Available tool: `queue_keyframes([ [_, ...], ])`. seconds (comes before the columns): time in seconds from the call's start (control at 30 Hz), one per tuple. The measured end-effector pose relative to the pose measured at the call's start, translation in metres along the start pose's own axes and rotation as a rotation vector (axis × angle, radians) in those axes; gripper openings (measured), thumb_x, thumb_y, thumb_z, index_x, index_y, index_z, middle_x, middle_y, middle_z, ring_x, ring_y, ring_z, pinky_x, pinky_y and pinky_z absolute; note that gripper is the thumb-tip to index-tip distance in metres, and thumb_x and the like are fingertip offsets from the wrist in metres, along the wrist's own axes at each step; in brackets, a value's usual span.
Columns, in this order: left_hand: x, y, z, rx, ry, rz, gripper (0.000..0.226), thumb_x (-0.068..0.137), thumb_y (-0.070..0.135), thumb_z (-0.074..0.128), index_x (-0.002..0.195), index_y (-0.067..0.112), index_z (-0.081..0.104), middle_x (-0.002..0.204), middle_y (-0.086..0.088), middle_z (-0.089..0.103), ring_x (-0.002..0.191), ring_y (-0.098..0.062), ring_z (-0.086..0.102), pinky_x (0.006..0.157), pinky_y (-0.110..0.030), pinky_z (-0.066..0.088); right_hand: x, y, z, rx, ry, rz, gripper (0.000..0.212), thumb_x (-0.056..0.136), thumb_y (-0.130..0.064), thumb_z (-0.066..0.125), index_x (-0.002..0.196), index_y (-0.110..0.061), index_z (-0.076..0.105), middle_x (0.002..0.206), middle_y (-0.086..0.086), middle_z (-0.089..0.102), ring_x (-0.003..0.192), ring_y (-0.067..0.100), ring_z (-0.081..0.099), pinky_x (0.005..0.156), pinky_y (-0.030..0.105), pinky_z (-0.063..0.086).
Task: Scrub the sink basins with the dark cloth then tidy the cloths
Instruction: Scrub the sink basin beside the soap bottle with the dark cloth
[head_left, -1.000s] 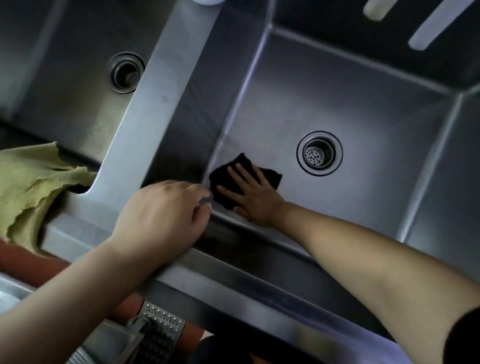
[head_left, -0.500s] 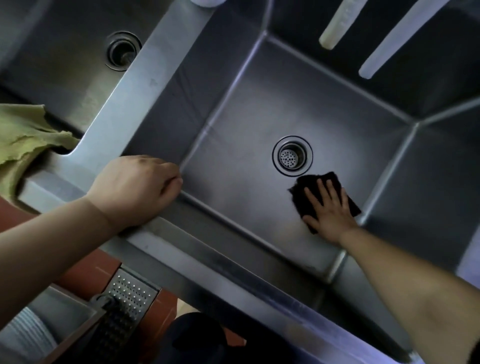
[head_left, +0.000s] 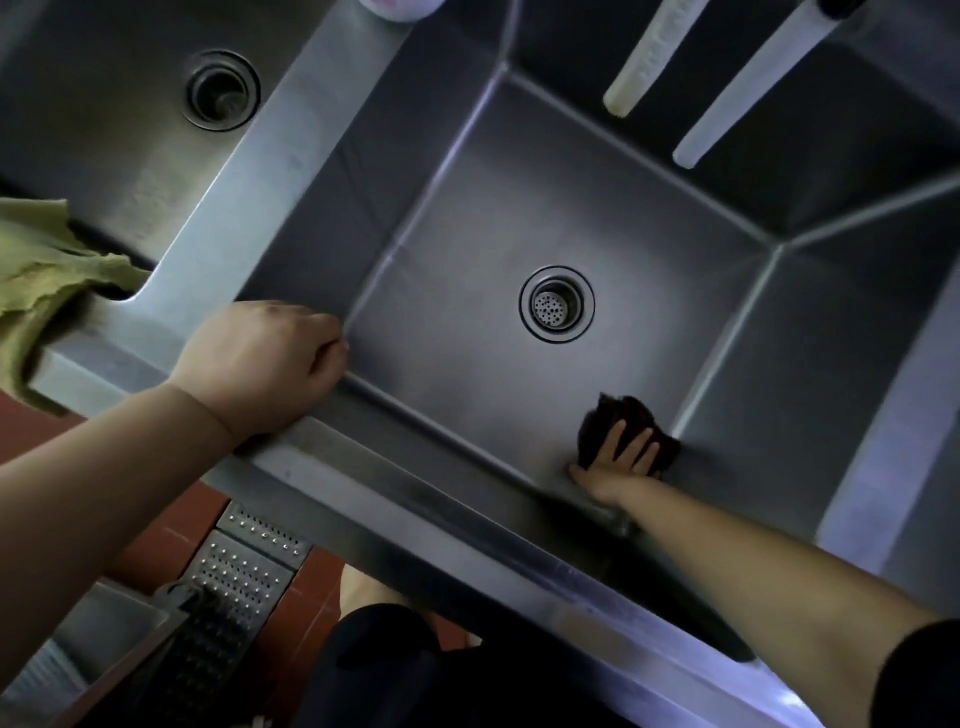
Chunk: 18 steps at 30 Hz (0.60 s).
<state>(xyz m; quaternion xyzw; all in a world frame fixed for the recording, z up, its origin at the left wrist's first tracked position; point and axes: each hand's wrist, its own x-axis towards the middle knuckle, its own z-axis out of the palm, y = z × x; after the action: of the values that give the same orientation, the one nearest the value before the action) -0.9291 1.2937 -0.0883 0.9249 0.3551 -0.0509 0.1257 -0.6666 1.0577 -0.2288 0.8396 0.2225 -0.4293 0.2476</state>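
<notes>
The right hand (head_left: 621, 460) lies flat on the dark crumpled cloth (head_left: 623, 421), fingers straight and slightly spread, pressing it against the floor of the large stainless-steel sink basin (head_left: 467, 260). The cloth sits in the near right corner of the basin floor, where the floor meets the front wall and the right wall. It lies apart from the round perforated metal drain strainer (head_left: 557, 304), which is set in the middle of the basin floor.

The left hand (head_left: 265, 358) rests on the front rim of the sink at the near left corner of the large basin, knuckles up and fingers curled over the inner edge of the rim. Whether the fingertips grip the edge tightly cannot be determined.

A flat steel divider (head_left: 249, 171) separates the large basin from a second stainless-steel basin (head_left: 104, 130) on the left, which has its own round drain opening (head_left: 221, 91). A yellow-green crumpled cloth (head_left: 41, 260) is draped over the front rim of the left basin, at the left edge of the view.

Two pale translucent tubes (head_left: 649, 57) hang over the far wall of the large basin. A perforated metal grater-like panel (head_left: 234, 587) lies below the front rim, above the red tiled floor (head_left: 171, 525).
</notes>
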Motion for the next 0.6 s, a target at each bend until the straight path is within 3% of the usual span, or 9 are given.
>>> queue_keyframes([
  [0.1, 0.0, 0.0, -0.001, -0.005, 0.003, -0.009, 0.044, 0.081, 0.038, 0.029, 0.06, 0.012, 0.059, 0.059, -0.006, 0.062, 0.057, -0.031, 0.061, 0.049, -0.03, 0.045, -0.025, -0.018, 0.011, 0.104, -0.162, 0.012, 0.09, 0.095, -0.055, 0.038, 0.146, -0.013, -0.023, 0.15, 0.026, -0.027, 0.139, 0.045, -0.019, 0.114, 0.052, -0.003],
  [0.2, 0.0, -0.001, -0.001, -0.007, 0.008, -0.012, 0.042, 0.08, 0.038, 0.03, 0.058, 0.012, 0.056, 0.058, -0.006, 0.061, 0.056, -0.031, 0.061, 0.048, -0.031, 0.046, -0.032, -0.033, 0.011, 0.14, -0.231, -0.095, 0.085, 0.097, -0.051, 0.038, 0.146, -0.02, -0.024, 0.149, 0.025, -0.03, 0.139, 0.044, -0.02, 0.113, 0.054, -0.002],
  [0.37, 0.001, -0.003, -0.001, 0.002, -0.001, 0.002, 0.037, 0.08, 0.034, 0.033, 0.056, 0.014, 0.052, 0.055, -0.005, 0.06, 0.052, -0.03, 0.06, 0.045, -0.028, 0.042, -0.015, -0.068, 0.005, -0.211, -0.105, -0.777, 0.063, 0.101, -0.025, 0.037, 0.15, -0.036, 0.0, 0.153, 0.007, -0.031, 0.138, 0.03, -0.032, 0.113, 0.049, -0.009],
  [0.47, 0.002, -0.005, -0.001, 0.006, 0.01, 0.02, 0.035, 0.08, 0.033, 0.035, 0.055, 0.014, 0.051, 0.053, -0.005, 0.058, 0.051, -0.03, 0.059, 0.044, -0.026, 0.041, -0.002, -0.114, -0.003, -0.358, 0.019, -0.979, 0.066, 0.098, -0.015, 0.04, 0.149, -0.04, 0.006, 0.154, 0.006, -0.028, 0.133, 0.025, -0.036, 0.111, 0.049, -0.015],
  [0.6, 0.003, -0.007, 0.0, 0.005, 0.018, 0.047, 0.032, 0.08, 0.031, 0.039, 0.054, 0.016, 0.049, 0.052, -0.004, 0.057, 0.051, -0.029, 0.058, 0.044, -0.026, 0.04, 0.004, -0.179, -0.011, -0.48, 0.109, -1.147, 0.066, 0.098, -0.015, 0.041, 0.149, -0.042, 0.009, 0.155, 0.005, -0.026, 0.139, 0.031, -0.03, 0.109, 0.05, -0.019],
])
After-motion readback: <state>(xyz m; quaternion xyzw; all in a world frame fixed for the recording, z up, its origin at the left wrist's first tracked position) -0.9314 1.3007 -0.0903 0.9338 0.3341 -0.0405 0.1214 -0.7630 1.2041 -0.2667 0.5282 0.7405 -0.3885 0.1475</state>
